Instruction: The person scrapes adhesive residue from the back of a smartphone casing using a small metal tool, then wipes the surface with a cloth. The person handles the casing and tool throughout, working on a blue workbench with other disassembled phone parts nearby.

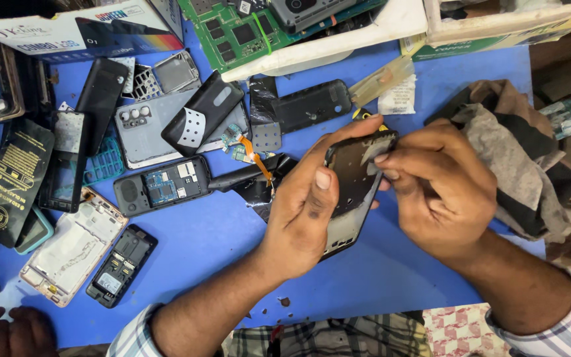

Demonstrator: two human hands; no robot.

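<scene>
Blue worktable (199, 244); left hand (302, 211) grip around dark phone frame (351, 178); right hand (441, 192) fingertips pinching its top edge

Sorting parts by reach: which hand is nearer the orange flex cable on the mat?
Left. The left hand holds the phone frame just right of the flex cable; the right hand is farther right, beyond the frame.
</scene>
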